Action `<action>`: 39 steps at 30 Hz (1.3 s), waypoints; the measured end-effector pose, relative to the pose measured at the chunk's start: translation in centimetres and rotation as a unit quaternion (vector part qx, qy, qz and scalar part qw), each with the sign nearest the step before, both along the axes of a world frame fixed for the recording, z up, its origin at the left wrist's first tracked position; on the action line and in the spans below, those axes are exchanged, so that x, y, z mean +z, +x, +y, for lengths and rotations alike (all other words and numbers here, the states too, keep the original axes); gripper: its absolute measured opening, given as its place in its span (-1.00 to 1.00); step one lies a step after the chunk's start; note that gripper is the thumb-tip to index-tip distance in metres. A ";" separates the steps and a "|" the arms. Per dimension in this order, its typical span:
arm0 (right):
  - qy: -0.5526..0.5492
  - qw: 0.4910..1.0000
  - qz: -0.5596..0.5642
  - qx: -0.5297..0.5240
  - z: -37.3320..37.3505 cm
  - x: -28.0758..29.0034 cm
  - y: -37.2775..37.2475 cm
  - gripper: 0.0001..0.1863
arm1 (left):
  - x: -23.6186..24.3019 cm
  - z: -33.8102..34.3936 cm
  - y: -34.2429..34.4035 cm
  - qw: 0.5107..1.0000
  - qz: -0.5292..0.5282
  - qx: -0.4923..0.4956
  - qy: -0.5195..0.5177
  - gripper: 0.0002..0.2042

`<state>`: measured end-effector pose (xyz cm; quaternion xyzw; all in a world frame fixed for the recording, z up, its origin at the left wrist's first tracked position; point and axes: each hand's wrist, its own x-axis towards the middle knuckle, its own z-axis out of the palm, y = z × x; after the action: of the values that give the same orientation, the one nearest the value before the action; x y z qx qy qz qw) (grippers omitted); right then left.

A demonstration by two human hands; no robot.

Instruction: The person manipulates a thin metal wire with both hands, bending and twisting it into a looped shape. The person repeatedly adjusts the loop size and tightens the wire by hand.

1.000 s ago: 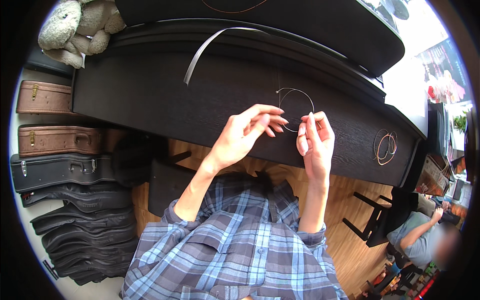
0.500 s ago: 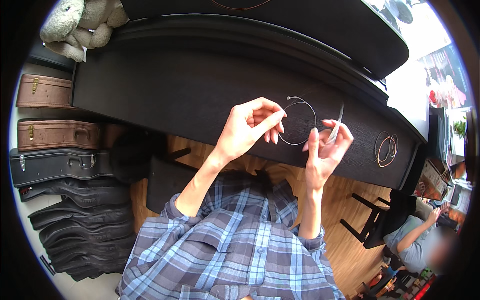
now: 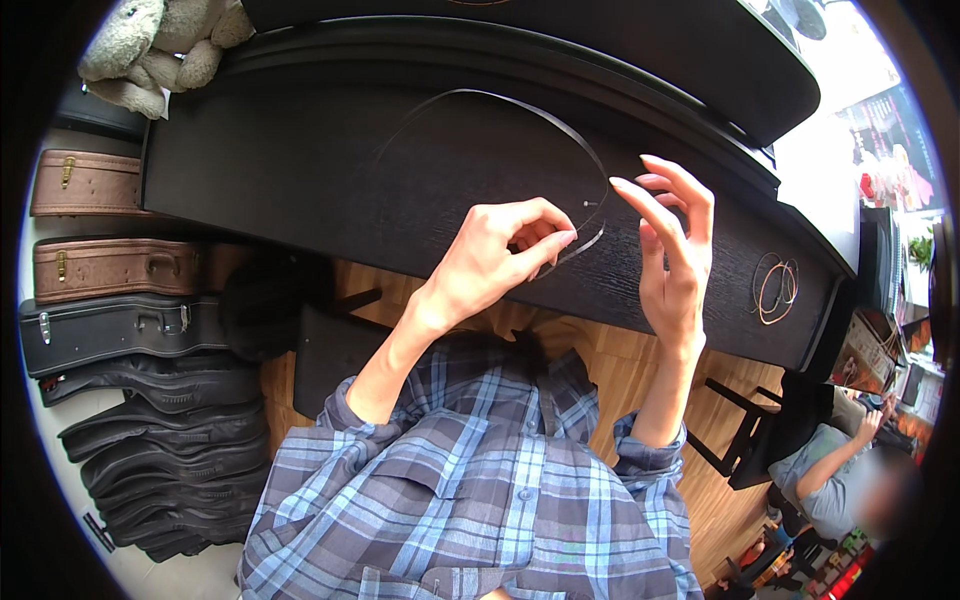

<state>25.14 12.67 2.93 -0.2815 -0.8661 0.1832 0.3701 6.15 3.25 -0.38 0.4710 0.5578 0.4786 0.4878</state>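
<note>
My left hand [image 3: 500, 250] is closed in a pinch over the edge of the black lid, its thumb and forefinger holding a thin guitar string [image 3: 566, 130]. The string springs up in a wide arc above the lid, blurred, and its far end fades toward the left. A small ball end [image 3: 587, 204] shows just beyond the pinch. My right hand [image 3: 678, 245] is raised to the right with its fingers spread. Its fingertips are close to the arc; whether they touch it I cannot tell.
Other coiled strings [image 3: 775, 288] lie on the right of the black piano-like lid [image 3: 300, 170]. Instrument cases [image 3: 120, 270] are stacked at the left, below a plush toy [image 3: 170, 50]. A black stool [image 3: 745, 425] and a seated person [image 3: 830, 465] are at the right.
The small coil has sprung out into a wide arc up and to the left. My right hand has moved up and opened its fingers. My left hand keeps its pinch.
</note>
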 end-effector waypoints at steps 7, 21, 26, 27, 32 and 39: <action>-0.059 0.998 0.026 0.011 -1.1 -0.9 0.4 -0.54 | -0.1 -0.5 0.8 0.923 0.331 0.031 0.194 -0.89; -0.117 0.984 0.119 -0.061 -0.8 -2.5 1.0 -0.84 | -0.4 -0.7 0.4 0.876 0.430 -0.007 0.220 -0.78; -0.137 0.977 0.145 -0.073 -0.7 -2.3 0.4 -0.82 | -0.3 -0.7 0.2 0.852 0.465 -0.010 0.239 -0.79; -0.155 0.974 0.143 -0.081 -0.6 -2.2 0.3 -0.82 | -0.3 -0.7 0.2 0.847 0.472 -0.009 0.243 -0.80; -0.256 0.952 0.147 -0.084 -0.1 -2.5 -0.1 -0.86 | -0.5 -0.7 0.2 0.859 0.434 0.010 0.272 -0.80; -0.293 0.948 0.109 -0.060 -1.2 -3.6 0.0 -0.90 | -0.6 -0.2 0.7 0.869 0.375 0.096 0.310 -0.82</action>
<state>25.14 11.49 -0.71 -0.4074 -0.7101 0.4357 0.3741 6.88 3.03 -0.96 0.6858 0.5645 0.4588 0.0228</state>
